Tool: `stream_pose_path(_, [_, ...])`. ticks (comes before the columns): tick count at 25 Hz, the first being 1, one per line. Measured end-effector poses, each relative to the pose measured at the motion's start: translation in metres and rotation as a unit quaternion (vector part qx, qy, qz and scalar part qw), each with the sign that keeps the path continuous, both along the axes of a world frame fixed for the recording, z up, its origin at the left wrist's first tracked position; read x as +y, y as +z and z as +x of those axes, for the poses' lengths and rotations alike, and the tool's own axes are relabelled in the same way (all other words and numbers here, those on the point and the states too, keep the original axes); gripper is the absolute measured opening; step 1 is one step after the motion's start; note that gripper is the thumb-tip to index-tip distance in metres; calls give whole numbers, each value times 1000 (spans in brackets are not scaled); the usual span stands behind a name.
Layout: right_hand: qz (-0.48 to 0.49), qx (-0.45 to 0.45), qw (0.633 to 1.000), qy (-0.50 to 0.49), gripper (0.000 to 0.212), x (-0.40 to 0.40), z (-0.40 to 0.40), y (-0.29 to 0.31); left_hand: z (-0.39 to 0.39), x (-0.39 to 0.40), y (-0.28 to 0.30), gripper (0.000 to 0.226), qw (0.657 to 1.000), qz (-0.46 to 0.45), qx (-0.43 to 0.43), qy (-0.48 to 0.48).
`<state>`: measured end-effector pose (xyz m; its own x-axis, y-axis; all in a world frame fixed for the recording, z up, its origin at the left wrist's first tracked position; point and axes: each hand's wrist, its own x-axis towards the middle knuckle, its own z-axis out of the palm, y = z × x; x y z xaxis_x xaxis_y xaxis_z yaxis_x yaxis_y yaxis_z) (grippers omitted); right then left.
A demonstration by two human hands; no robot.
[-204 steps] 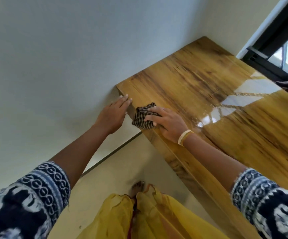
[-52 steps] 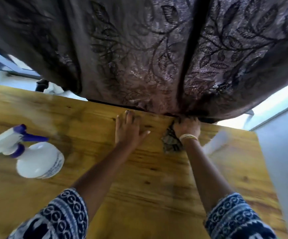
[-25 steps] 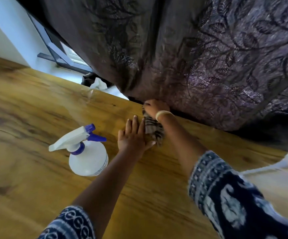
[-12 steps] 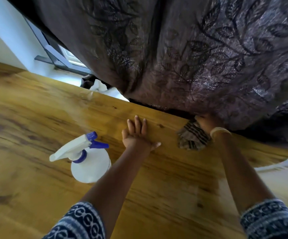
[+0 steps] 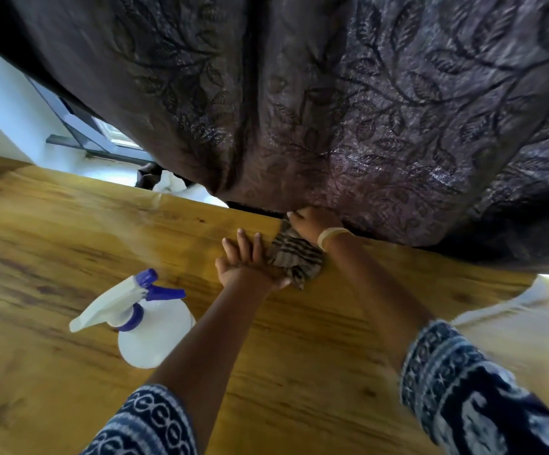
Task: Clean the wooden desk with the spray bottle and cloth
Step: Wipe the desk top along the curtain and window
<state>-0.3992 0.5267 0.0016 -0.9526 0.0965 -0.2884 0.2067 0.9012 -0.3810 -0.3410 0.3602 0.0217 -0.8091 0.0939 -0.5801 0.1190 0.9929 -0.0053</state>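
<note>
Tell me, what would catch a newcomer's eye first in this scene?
Probably the big dark curtain with its leaf pattern, hanging over the far edge of the wooden desk. Just below it, the right hand presses a striped cloth against the desk's back edge, while the left hand lies flat beside it. A white spray bottle with a purple trigger stands on the desk, left of the arms.

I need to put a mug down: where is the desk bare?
Bare wood lies left of the white spray bottle and between the two sleeves. It is crowded at the far edge, where both hands and the striped cloth meet the dark curtain.
</note>
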Motion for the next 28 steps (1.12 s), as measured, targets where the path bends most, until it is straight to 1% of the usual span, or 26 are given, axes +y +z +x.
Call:
stream_pose_path(4, [46, 35, 997, -51, 41, 74, 52, -5, 5, 10, -4, 112, 999, -28, 20, -3])
stream_pose_path(6, [71, 37, 994, -70, 38, 112, 79, -6, 14, 25, -4, 98, 999, 0, 49, -11])
stream_pose_path(7, [71, 43, 993, -83, 35, 130, 91, -6, 19, 38, -4, 85, 996, 29, 79, -43])
stream_pose_path(8, [62, 49, 992, -98, 33, 145, 102, -6, 24, 56, -5, 73, 988, 67, 105, -95])
stream_pose_path(9, [49, 52, 991, -113, 31, 157, 112, -5, 33, 79, -5, 66, 976, 110, 112, -153])
stream_pose_path(10, [39, 58, 991, -114, 30, 164, 118, -5, 42, 102, -6, 66, 963, 152, 98, -201])
stream_pose_path(11, [28, 61, 992, -110, 29, 166, 122, -5, 53, 122, -8, 69, 954, 180, 68, -228])
stream_pose_path(12, [18, 63, 992, -104, 28, 167, 124, -4, 63, 140, -10, 73, 952, 192, 36, -235])
stream_pose_path(14, [4, 80, 990, -116, 29, 170, 133, -3, 74, 161, -21, 83, 958, 178, 8, -224])
stream_pose_path(17, [2, 135, 980, -144, 31, 187, 155, -4, 72, 166, -28, 93, 965, 133, -1, -225])
stream_pose_path(20, [19, 132, 984, -116, 31, 199, 165, -5, 71, 169, -26, 106, 968, 123, -13, -220])
stream_pose_path(23, [19, 116, 985, -126, 32, 201, 160, -3, 74, 166, -26, 121, 964, 158, 13, -214])
stream_pose_path(25, [27, 113, 985, -129, 31, 201, 161, -2, 74, 162, -26, 132, 960, 182, 12, -213])
stream_pose_path(28, [48, 155, 981, -104, 33, 201, 167, -1, 71, 161, -25, 141, 960, 183, -1, -212])
